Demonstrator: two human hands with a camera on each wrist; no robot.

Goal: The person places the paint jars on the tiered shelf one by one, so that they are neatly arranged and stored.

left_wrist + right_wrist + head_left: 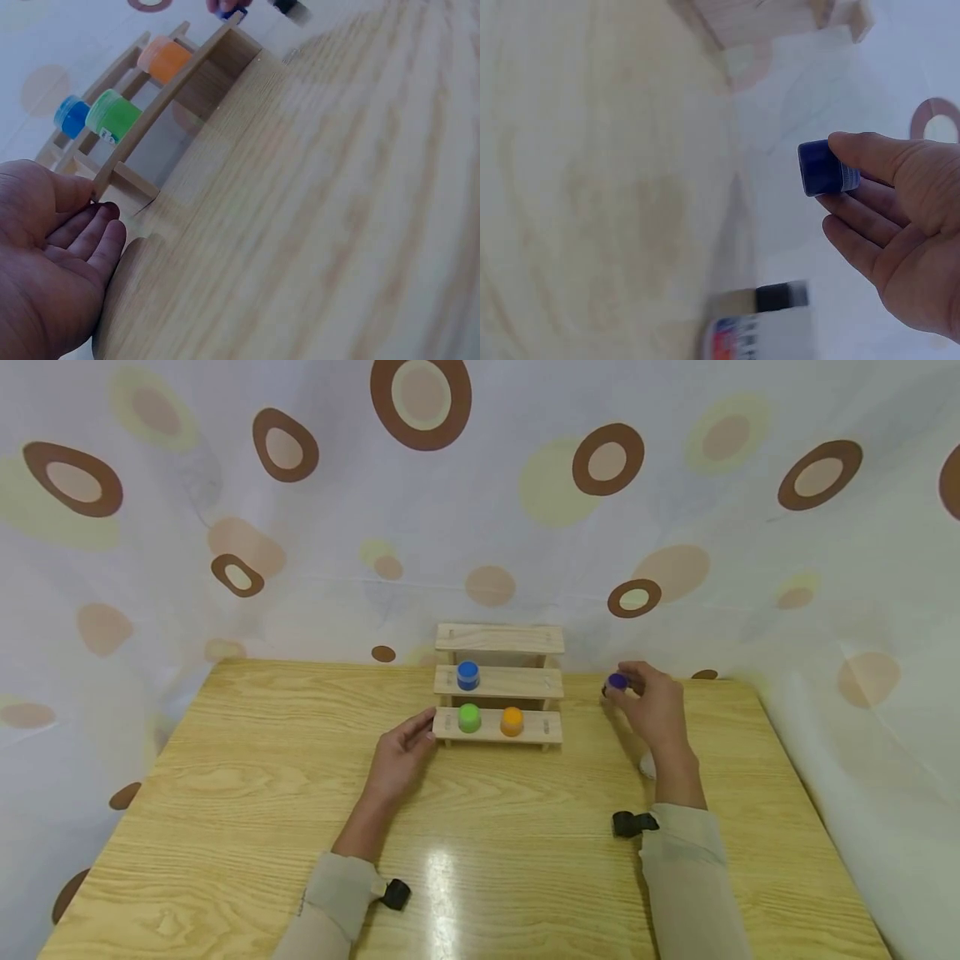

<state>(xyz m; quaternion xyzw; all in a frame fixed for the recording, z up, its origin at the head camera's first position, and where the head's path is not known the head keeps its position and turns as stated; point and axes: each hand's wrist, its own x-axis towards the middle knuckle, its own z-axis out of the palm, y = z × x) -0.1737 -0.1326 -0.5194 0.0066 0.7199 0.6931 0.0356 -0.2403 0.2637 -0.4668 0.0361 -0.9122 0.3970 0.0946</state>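
Observation:
A three-tier wooden rack [498, 727] stands at the back of the table. On its bottom shelf are a green paint jar [469, 718] and an orange paint jar [512, 722]; a blue paint jar [468, 676] sits on the middle shelf. My left hand [401, 758] pinches the left end of the bottom shelf, thumb on its edge and fingers curled below, as the left wrist view shows. To the right of the rack, my right hand [654, 706] holds a small dark blue-purple paint jar [823, 168] between thumb and fingers, raised above the table's back edge.
A white container with a printed label [761, 334] is near the right hand, with a black piece [772, 297] beside it; the right wrist hides most of it in the head view. A patterned cloth [330, 552] hangs behind the wood-grain table [240, 818].

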